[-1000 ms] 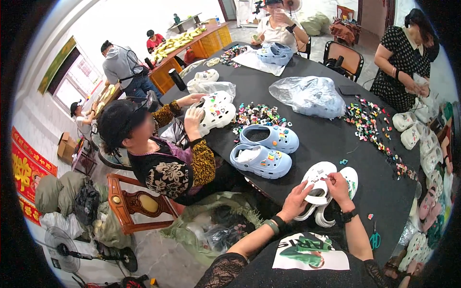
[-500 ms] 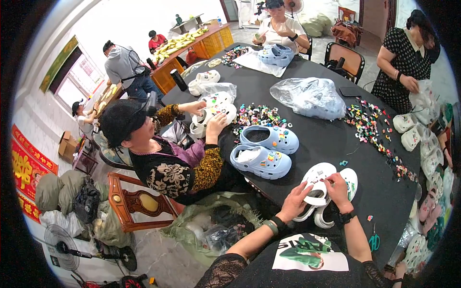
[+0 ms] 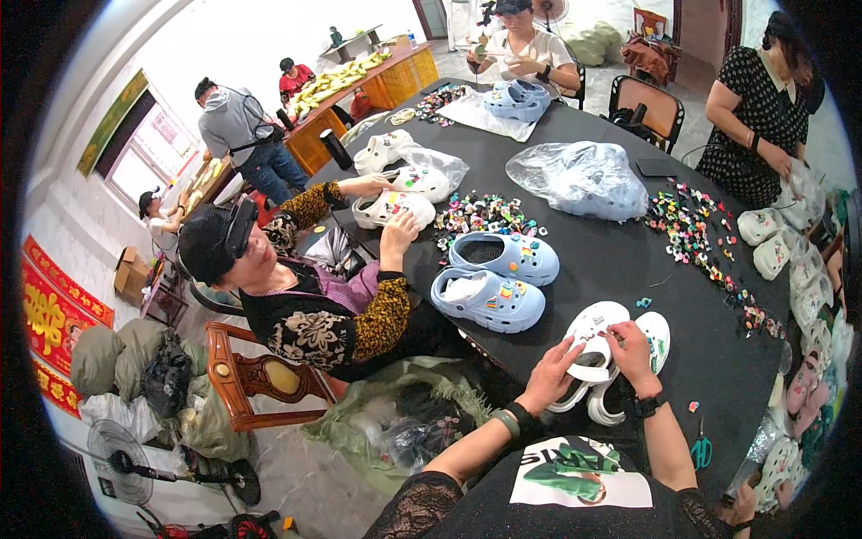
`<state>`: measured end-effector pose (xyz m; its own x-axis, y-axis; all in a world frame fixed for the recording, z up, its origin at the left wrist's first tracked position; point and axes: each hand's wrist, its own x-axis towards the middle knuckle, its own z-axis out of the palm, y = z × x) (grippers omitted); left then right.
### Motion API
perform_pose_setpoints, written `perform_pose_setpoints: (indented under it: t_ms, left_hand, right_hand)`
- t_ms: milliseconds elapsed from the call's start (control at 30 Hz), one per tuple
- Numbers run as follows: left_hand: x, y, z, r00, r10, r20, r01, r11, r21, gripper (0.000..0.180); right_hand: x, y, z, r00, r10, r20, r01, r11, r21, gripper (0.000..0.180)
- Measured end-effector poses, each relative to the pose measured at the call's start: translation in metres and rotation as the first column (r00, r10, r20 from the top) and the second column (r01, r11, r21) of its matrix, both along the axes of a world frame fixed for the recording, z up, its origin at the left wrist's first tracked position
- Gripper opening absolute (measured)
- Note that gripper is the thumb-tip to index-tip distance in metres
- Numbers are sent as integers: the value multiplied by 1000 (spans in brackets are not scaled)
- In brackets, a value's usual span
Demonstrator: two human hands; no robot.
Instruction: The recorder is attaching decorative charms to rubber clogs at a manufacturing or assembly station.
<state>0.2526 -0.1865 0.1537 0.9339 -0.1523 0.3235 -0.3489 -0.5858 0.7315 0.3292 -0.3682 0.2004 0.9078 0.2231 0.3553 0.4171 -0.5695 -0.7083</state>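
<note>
- White clog (image 3: pixel 600 316) at the clock's centre, toe toward twelve, over the tabletop's (image 3: pixel 620 265) near edge. The left hand (image 3: pixel 554 373) has a narrow grip round its near-left side; best kept firm, so the upper doesn't rock.
- Right hand (image 3: pixel 633 355): fingertips meet the clog's upper; whether the grip pinches anything, one cannot tell. Pressing straight in, with support underneath, would likely spare the soft upper from buckling.
- Across the black tabletop: a co-worker (image 3: pixel 314 301) handles decorated clogs (image 3: pixel 406 207) at ten; heaped charms (image 3: pixel 480 216), eleven; pale blue clogs (image 3: pixel 503 303), ten, nearer; bagged blue shoes (image 3: pixel 579 184), twelve; second white clog (image 3: pixel 660 332), just beside, three; scattered charms (image 3: pixel 687 225), between one and two; teal-handled scissors (image 3: pixel 700 451), between four and five.
- Around the room: standing fan (image 3: pixel 121 463), between eight and nine; stuffed sacks (image 3: pixel 135 359) and carved wooden chair (image 3: pixel 260 377), nine; standing co-worker (image 3: pixel 750 112), one.
</note>
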Motion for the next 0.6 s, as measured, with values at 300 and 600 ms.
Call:
perform_pose_setpoints:
  t_ms: [300,600]
  left_hand:
    - [-1,-1,-1,1000,1,3,-1,1000,16,66]
    - [3,-1,5,1000,10,-6,-10,1000,1,65]
  right_hand:
    - [1,-3,-5,999,13,-34,-13,1000,5,9]
    - [7,-4,-12,998,-33,55,38,996,-85,12]
